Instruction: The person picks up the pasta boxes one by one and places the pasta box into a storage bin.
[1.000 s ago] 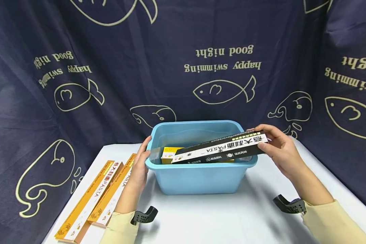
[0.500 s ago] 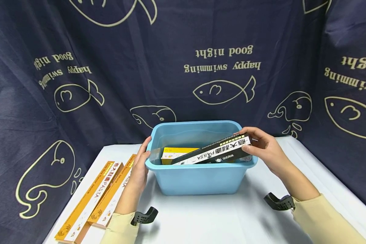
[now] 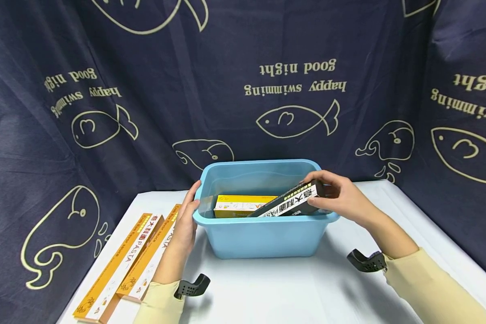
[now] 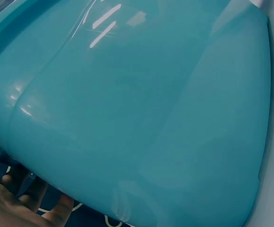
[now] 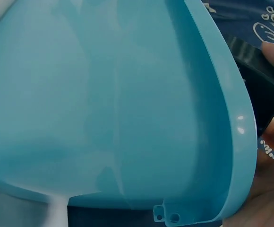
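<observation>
A black-and-white pasta box point(image 3: 289, 201) slants down into a light blue bin point(image 3: 263, 240), its upper end near the right rim. My right hand point(image 3: 340, 198) grips that upper end between thumb and fingers. In the right wrist view the dark end of the box point(image 5: 264, 90) shows beyond the rim, with my fingers about it. My left hand point(image 3: 184, 225) rests against the bin's left side, fingertips at the rim; in the left wrist view its fingers point(image 4: 56, 210) lie beside the rim. Inside the bin lies a yellow box point(image 3: 239, 204), partly covered by the black one.
Two orange-and-white pasta boxes, one outermost point(image 3: 119, 265) and one nearer the bin point(image 3: 154, 252), lie left of the bin on the white table point(image 3: 263, 292). My left forearm partly covers the nearer one. Dark blue cloth point(image 3: 227, 81) with fish drawings hangs behind and at both sides.
My right hand has moved left and slightly down with the black pasta box, which now sits deeper in the bin at a steeper slant. More of the yellow box shows. My left hand stays put.
</observation>
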